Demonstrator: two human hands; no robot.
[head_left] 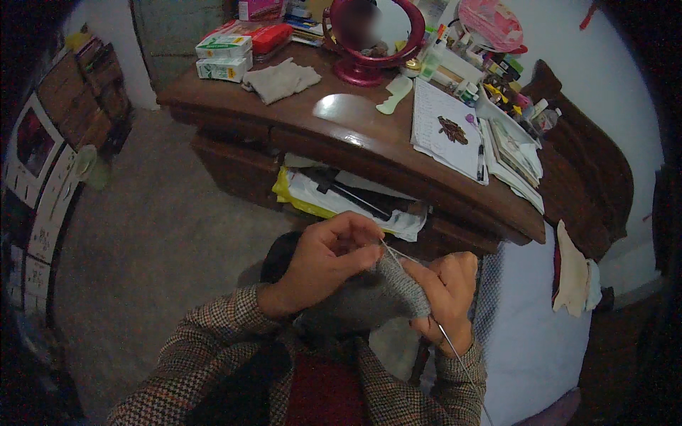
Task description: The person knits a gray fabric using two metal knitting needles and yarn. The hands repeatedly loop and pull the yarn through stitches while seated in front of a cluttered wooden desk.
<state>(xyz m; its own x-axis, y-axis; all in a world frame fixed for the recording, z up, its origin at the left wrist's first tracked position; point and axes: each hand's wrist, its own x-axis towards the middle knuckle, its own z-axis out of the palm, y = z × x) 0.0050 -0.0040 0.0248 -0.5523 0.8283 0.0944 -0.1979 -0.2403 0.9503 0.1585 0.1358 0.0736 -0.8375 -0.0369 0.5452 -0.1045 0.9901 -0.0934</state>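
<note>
A piece of grey knitting is held up between my two hands, above my lap. My right hand is closed round its right side. A thin metal knitting needle sticks out below that hand and slants down past my right sleeve. My left hand is closed, with curled fingers and the thumb at the upper left edge of the knitting. By its fingertips a thin pale strand or needle tip runs across toward my right thumb; which of the two it is cannot be made out.
Ahead stands a dark wooden desk with a round red mirror, small boxes, a grey cloth, a pale green comb and papers. Below, an open drawer holds a yellow-white package. A pale bed surface lies right.
</note>
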